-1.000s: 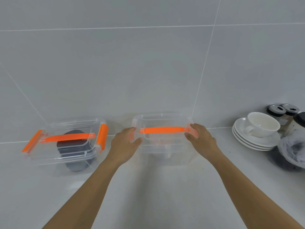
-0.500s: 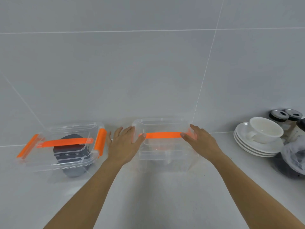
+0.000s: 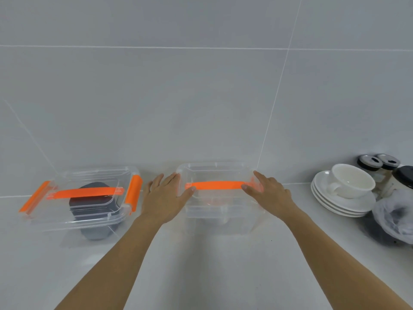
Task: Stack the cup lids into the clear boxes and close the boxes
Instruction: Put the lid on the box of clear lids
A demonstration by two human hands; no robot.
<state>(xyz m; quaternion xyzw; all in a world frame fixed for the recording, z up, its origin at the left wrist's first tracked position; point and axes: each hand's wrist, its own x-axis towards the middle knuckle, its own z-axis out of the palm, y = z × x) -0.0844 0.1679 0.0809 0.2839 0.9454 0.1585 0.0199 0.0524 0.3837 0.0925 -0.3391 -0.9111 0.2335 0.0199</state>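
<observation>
I take the clear plastic box with the orange carry handle (image 3: 220, 198), straight ahead of me on the pale grey desk (image 3: 201, 265), as my landmark. Its lid is on and flat. Both side latches lie under my palms, so I cannot tell if they are snapped down; I judge this box close to finished, with only a check of the latches left. Whether any lids sit inside it is hard to read through the plastic.

To its left, well apart, stands the second clear box with orange latches (image 3: 82, 202). It holds a stack of dark round cup lids (image 3: 93, 211), and its cover is on, but the far-left latch flares outward and the nearer one stands up, so I judge that box still needs clipping shut.

My left hand (image 3: 166, 198) rests flat and spread against the landmark box's left end, thumb on the handle tip, gripping nothing. My right hand (image 3: 268, 193) presses open-fingered on the right end.

To the right of the landmark, well apart, a white cup on stacked white saucers (image 3: 346, 189) plays no part.
</observation>
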